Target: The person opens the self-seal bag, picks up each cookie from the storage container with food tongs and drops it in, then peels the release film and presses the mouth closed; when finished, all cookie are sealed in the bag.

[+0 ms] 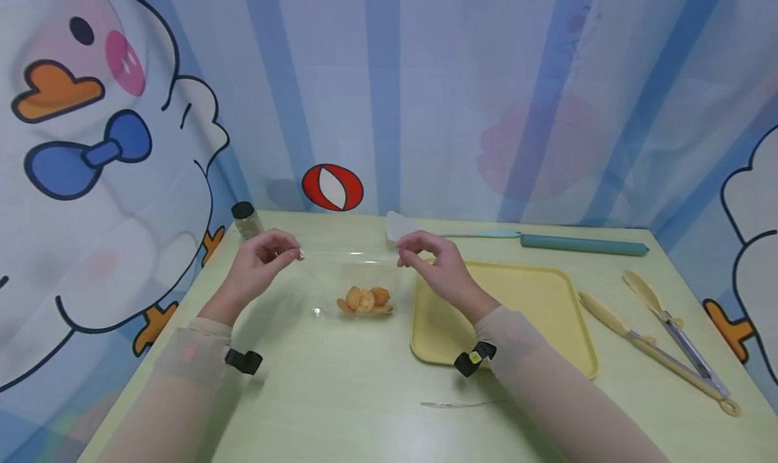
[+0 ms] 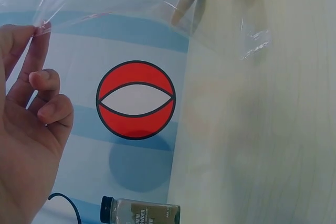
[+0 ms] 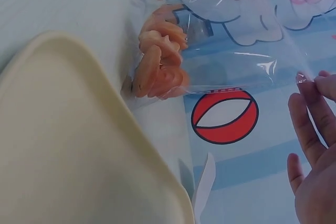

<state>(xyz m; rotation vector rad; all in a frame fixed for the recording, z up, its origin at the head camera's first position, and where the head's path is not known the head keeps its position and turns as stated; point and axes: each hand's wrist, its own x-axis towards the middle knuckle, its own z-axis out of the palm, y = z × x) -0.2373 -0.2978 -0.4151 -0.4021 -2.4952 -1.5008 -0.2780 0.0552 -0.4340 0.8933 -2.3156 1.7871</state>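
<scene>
A clear plastic bag (image 1: 365, 264) hangs between my two hands above the table, with several swirled golden-brown cookies (image 1: 365, 301) gathered at its bottom. My left hand (image 1: 258, 267) pinches one upper corner between thumb and index finger; the left wrist view shows the other fingers of that hand (image 2: 39, 103) loosely bent. At the opposite corner, my right hand (image 1: 446, 270) pinches the film the same way. In the right wrist view the cookies (image 3: 160, 59) show through the film, and the right hand (image 3: 320, 145) is at the bag's edge.
A yellow tray (image 1: 523, 308) lies under the right forearm. Tongs (image 1: 662, 351) rest at the right. Along the back are a spatula (image 1: 398, 227), a teal rod (image 1: 583, 245) and a black-capped spice bottle (image 1: 246, 220). A thin strip (image 1: 450, 404) lies near the front.
</scene>
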